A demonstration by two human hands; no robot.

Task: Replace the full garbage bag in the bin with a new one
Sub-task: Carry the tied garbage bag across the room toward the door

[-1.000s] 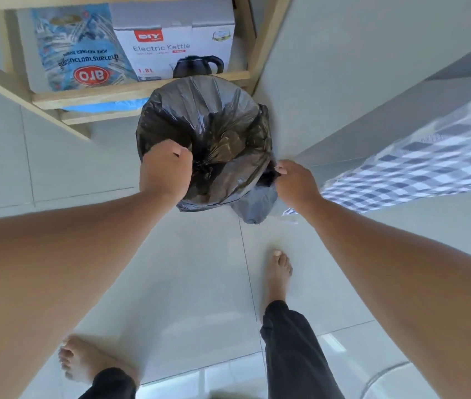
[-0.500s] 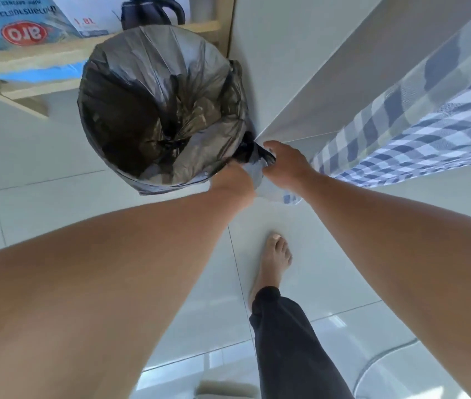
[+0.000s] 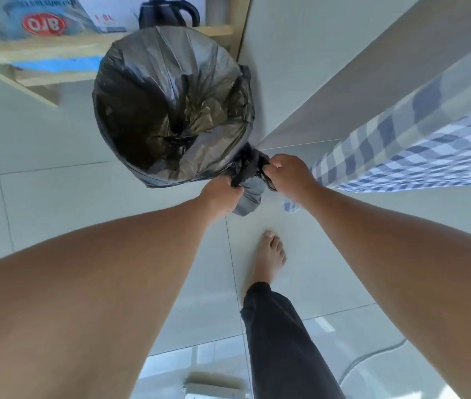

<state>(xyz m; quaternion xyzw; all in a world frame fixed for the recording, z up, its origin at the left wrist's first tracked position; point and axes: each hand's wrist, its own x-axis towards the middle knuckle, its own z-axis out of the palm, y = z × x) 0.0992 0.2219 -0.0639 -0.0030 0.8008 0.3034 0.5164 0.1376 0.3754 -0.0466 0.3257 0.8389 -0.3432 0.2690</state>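
A black garbage bag (image 3: 171, 90) lines the round bin on the floor, its mouth stretched over the rim and its inside open and dark. The bin's grey side (image 3: 250, 197) shows just below the rim, near my hands. At the near right edge of the rim the slack plastic is bunched into a twisted tail (image 3: 250, 165). My left hand (image 3: 220, 194) pinches that bunch from the left. My right hand (image 3: 289, 174) grips it from the right. Both hands are closed on the bag's gathered plastic.
A wooden shelf (image 3: 56, 50) behind the bin holds a blue pack (image 3: 41, 21) and an electric kettle box (image 3: 156, 12). A blue checked cloth (image 3: 415, 156) hangs over the surface at right. My bare foot (image 3: 269, 257) stands on the tiled floor below the bin.
My left hand left the bin's left rim and came across to the right side. Both hands now hold the bunched plastic. The view has shifted closer over the bin.
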